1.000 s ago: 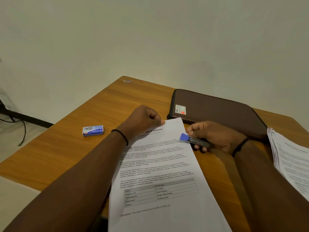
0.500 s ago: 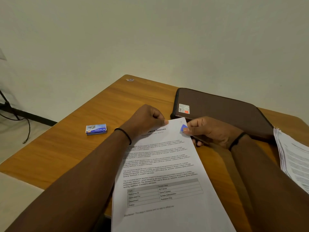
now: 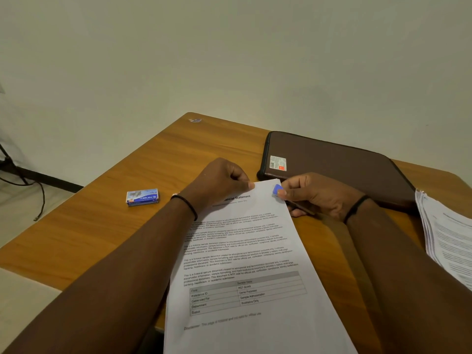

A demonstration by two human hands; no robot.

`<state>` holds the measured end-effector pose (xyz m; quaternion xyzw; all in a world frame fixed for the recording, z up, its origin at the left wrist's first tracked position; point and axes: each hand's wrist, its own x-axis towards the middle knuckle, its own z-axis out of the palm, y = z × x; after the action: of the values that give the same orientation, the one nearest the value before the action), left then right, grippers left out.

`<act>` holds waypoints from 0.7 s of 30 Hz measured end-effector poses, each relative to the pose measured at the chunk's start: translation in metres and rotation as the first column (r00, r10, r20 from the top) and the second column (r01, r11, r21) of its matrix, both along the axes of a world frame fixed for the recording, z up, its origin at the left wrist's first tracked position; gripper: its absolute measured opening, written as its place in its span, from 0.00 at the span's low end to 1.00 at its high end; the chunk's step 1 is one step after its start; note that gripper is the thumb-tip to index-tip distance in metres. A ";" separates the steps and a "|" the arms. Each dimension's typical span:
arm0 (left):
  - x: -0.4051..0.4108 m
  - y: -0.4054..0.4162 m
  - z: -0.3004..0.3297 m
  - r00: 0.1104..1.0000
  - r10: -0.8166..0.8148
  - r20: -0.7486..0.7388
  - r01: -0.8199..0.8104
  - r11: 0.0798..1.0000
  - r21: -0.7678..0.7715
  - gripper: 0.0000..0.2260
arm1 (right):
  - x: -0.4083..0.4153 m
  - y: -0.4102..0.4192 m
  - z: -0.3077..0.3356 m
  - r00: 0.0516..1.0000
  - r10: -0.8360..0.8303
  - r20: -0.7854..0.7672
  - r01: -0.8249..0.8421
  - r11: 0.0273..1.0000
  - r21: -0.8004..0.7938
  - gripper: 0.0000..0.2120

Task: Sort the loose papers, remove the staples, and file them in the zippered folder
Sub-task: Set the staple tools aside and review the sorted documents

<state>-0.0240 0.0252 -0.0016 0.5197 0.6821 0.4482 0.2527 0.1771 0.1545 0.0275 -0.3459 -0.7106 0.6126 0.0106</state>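
Note:
A printed paper document point(image 3: 245, 251) headed "Financial Statement" lies on the wooden table point(image 3: 102, 226) in front of me. My left hand point(image 3: 222, 182) pinches its top edge between thumb and fingers. My right hand point(image 3: 314, 195) grips a small blue-tipped staple tool point(image 3: 277, 189), whose blue end rests on the sheet's top right corner. The tool's dark body is mostly hidden under my fingers. Behind the hands lies the brown zippered folder point(image 3: 339, 169), closed and flat, with a white sticker on its near left corner.
A stack of printed papers point(image 3: 449, 236) sits at the right edge of the table. A small blue staple box point(image 3: 142, 197) lies to the left of my left wrist. A plain wall stands behind the table, with black cables on the floor at far left.
My right hand has carried the blue-tipped tool up and left from beside the sheet onto its top right corner. My left hand keeps its pinch on the top edge.

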 end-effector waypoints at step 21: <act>0.017 0.015 -0.006 0.965 -0.090 -0.246 0.118 0.988 0.103 0.12 | -0.005 -0.006 -0.003 0.998 -0.050 0.046 0.045 0.992 0.117 0.09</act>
<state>-0.0073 0.0407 -0.0076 0.6193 0.6519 0.4071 0.1606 0.1720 0.1485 0.0240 -0.3765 -0.7366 0.5612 0.0277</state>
